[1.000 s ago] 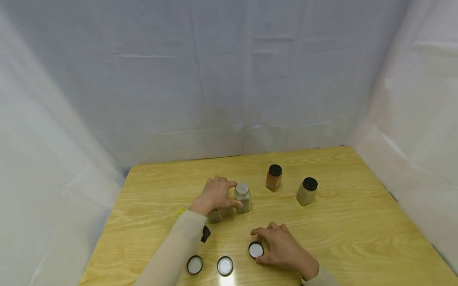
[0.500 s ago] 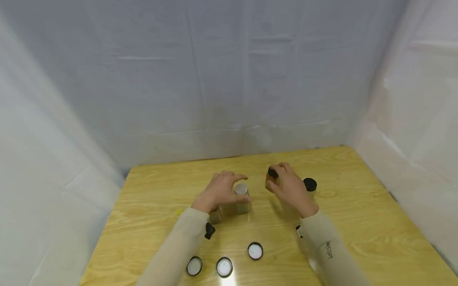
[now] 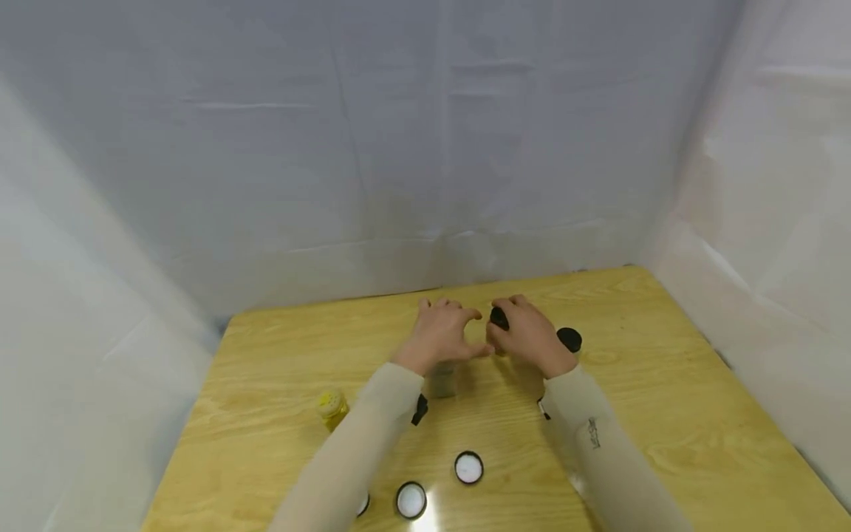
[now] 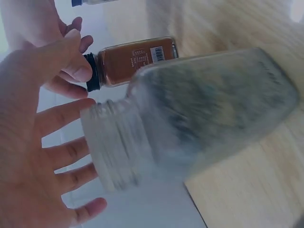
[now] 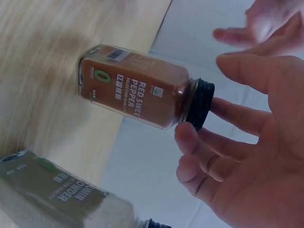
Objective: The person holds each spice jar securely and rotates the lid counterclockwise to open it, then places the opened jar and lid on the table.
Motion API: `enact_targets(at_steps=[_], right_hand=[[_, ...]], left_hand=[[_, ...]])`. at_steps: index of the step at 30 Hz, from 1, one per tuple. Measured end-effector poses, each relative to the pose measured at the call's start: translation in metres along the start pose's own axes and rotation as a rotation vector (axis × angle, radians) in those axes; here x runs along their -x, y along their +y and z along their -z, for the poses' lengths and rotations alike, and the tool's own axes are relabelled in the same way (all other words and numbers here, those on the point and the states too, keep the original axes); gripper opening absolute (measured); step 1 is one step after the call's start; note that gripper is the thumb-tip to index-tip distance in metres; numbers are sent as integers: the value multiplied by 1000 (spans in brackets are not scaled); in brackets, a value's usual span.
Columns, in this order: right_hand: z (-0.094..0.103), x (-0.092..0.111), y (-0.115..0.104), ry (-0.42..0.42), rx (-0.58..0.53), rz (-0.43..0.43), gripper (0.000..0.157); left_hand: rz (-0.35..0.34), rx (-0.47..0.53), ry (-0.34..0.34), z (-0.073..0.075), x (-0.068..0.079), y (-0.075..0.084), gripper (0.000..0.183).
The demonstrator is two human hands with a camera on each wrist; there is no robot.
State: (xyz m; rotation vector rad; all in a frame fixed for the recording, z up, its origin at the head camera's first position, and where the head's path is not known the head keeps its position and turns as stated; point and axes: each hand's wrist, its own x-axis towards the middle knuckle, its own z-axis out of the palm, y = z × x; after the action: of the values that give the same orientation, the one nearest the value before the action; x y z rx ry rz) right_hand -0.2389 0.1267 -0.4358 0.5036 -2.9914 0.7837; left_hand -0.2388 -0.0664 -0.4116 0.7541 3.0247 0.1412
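Gripping the black cap (image 5: pixel 201 104) with the right hand (image 3: pixel 530 338), nothing with the left hand (image 3: pixel 440 336); could topple the uncapped jar (image 4: pixel 209 114) by brushing it

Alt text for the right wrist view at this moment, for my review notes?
The right hand has its fingers at the black cap of a red sweet pepper jar. A cumin powder jar, partly cropped, stands at lower left; the left hand, blurred, shows at upper right.

Makeshift booth (image 3: pixel 771 244), perhaps studio or lab: white sheeting (image 3: pixel 399 162) on three sides, wood-grain table (image 3: pixel 678 399).
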Motion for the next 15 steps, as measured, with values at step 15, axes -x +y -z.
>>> enact_targets(at_steps=[15], right_hand=[[1, 1, -10, -56, -21, 5, 52]], left_hand=[[53, 127, -108, -10, -20, 4, 59]])
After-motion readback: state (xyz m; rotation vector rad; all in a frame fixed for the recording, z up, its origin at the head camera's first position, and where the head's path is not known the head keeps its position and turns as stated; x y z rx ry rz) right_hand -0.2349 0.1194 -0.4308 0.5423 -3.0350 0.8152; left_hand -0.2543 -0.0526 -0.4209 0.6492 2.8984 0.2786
